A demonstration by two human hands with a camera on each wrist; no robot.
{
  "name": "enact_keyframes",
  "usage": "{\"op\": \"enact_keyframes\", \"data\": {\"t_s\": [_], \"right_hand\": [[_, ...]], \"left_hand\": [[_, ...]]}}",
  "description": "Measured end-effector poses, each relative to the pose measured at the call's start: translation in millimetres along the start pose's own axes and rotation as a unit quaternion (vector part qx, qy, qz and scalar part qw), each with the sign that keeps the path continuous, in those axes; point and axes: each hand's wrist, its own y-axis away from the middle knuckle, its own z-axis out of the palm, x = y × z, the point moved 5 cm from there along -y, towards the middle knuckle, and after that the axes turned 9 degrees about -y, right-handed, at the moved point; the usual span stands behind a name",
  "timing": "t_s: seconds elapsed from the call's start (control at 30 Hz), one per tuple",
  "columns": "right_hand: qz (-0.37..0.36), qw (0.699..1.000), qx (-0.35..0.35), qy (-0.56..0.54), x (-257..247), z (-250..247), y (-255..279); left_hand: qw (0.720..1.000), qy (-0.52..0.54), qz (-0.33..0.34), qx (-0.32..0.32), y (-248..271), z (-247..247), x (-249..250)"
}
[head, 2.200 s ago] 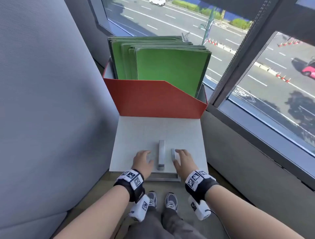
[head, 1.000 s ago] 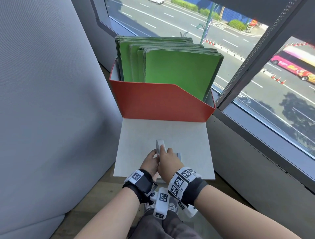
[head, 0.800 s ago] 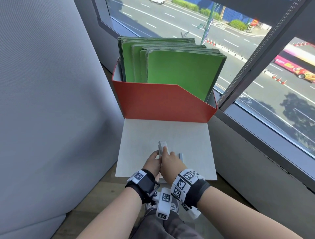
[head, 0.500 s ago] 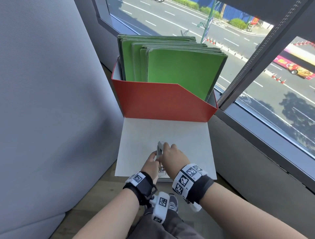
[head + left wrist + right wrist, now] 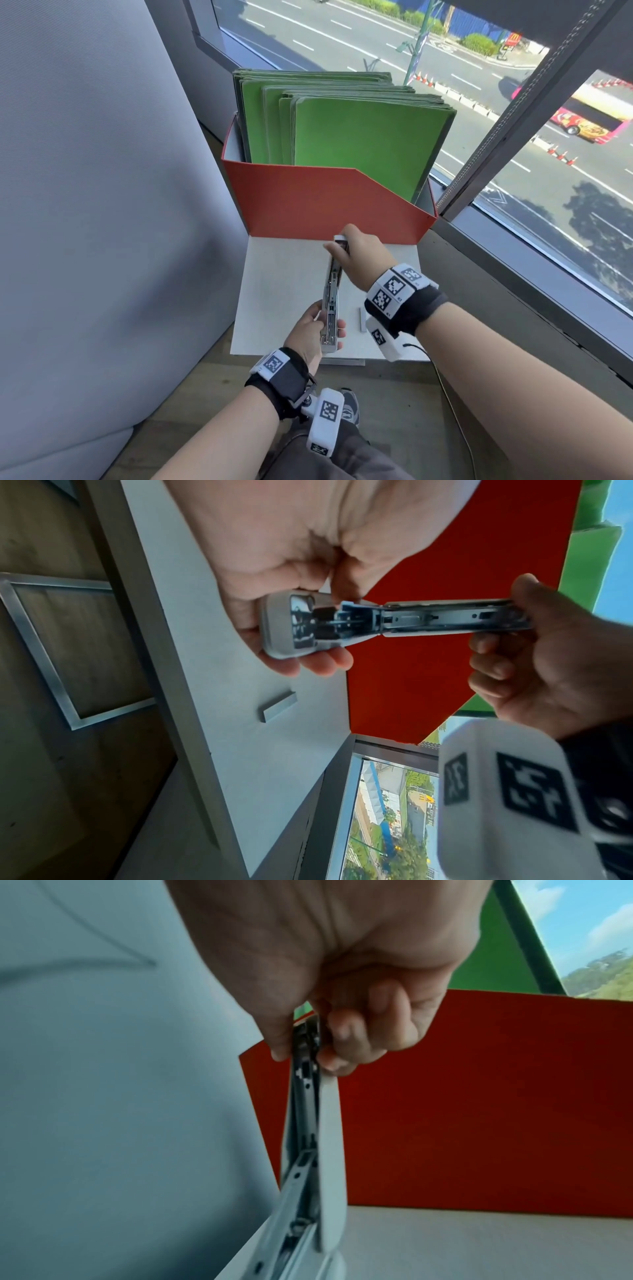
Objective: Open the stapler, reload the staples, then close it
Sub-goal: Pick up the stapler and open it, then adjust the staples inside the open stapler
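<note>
The grey stapler (image 5: 331,294) is swung fully open above the white table (image 5: 284,284), its metal staple channel facing up. My left hand (image 5: 313,327) grips the near end, the base (image 5: 301,626), with fingers curled round it. My right hand (image 5: 356,255) pinches the far end of the lifted top arm (image 5: 308,1053) near the red box. In the left wrist view the open stapler (image 5: 394,618) stretches between both hands. A strip of staples (image 5: 362,319) lies on the table right of the stapler, beside my right wrist; the same staple strip (image 5: 277,706) is seen lying free.
A red file box (image 5: 325,205) full of green folders (image 5: 356,137) stands at the table's far edge. A grey padded wall (image 5: 102,205) closes the left side. A window sill and glass (image 5: 548,257) run along the right. A metal frame (image 5: 41,642) sits below the table.
Both hands went from resting beside the shut stapler to gripping it. The right hand swung the top arm up and away toward the red box, laying the stapler open.
</note>
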Motion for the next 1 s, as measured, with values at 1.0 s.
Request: {"op": "enact_keyframes", "data": {"t_s": [1.0], "right_hand": [[0.162, 0.981, -0.098, 0.027, 146, 74, 38]], "left_hand": [[1.0, -0.002, -0.019, 0.02, -15, 7, 3]]}}
